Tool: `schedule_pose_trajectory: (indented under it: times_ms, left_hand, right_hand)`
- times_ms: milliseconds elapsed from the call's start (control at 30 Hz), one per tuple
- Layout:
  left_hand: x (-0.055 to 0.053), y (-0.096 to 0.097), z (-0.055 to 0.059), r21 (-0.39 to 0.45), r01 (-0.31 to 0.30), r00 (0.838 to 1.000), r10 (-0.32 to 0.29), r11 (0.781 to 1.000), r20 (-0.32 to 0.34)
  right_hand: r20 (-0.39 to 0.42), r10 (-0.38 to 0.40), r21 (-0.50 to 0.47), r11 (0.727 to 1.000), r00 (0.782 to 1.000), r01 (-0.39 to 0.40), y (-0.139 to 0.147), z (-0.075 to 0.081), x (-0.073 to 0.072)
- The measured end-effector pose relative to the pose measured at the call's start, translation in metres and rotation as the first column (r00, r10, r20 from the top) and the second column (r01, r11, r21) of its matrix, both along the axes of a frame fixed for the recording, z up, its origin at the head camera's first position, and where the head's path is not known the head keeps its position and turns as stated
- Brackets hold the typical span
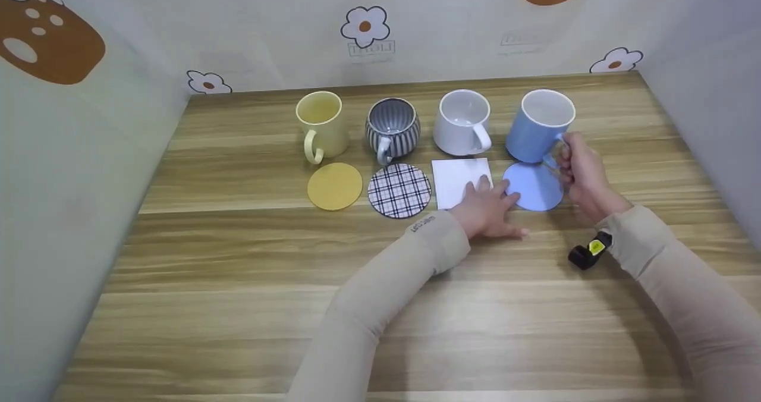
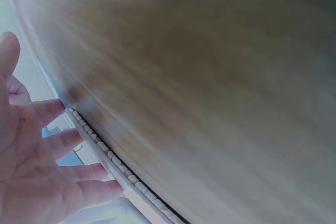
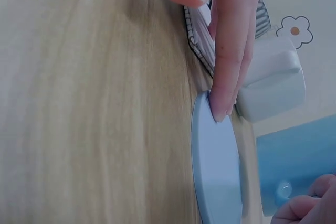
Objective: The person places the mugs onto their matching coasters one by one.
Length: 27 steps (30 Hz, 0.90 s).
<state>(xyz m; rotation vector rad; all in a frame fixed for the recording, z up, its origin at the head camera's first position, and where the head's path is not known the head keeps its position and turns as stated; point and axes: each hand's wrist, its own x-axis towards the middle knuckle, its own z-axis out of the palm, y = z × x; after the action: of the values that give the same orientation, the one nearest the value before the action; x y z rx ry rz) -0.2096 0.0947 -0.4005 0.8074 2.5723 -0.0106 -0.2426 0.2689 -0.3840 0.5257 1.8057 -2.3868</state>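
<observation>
My right hand (image 1: 585, 173) grips the handle of a blue mug (image 1: 531, 134) with a white inside, upright just behind a round blue coaster (image 1: 538, 189). My left hand (image 1: 489, 207) is spread palm down, its fingers straight. One fingertip of it touches the blue coaster's left edge, as the right wrist view shows; others lie over a square white coaster (image 1: 455, 179). Behind that coaster stands a white mug (image 1: 455, 131). In the left wrist view, the spread fingers (image 2: 86, 171) lie along the coasters' edges.
A grey striped mug (image 1: 399, 143) stands behind a round plaid coaster (image 1: 399, 203). Farther left, a yellow mug (image 1: 333, 131) is behind a round yellow coaster (image 1: 335, 187). The wooden table (image 1: 238, 307) ends at a flower-patterned wall covering (image 1: 273, 39).
</observation>
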Motion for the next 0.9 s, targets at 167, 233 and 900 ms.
schedule_pose_trajectory:
  times_ms: [167, 233, 900]
  left_hand:
    - [0.000, -0.001, 0.000, -0.004, 0.004, 1.000, -0.004, 1.000, 0.016]
    - [0.000, -0.001, 0.001, 0.002, -0.001, 1.000, 0.001, 1.000, 0.030]
    - [-0.005, -0.012, 0.001, 0.132, -0.011, 0.991, -0.007, 0.991, 0.132]
  right_hand:
    - [-0.014, 0.018, -0.029, 0.999, 1.000, -0.018, 0.003, 0.001, 0.008]
    - [-0.019, 0.027, -0.032, 0.999, 0.999, -0.027, 0.004, 0.001, 0.011]
    - [-0.016, 0.053, 0.024, 0.998, 0.998, -0.053, 0.010, 0.001, 0.037]
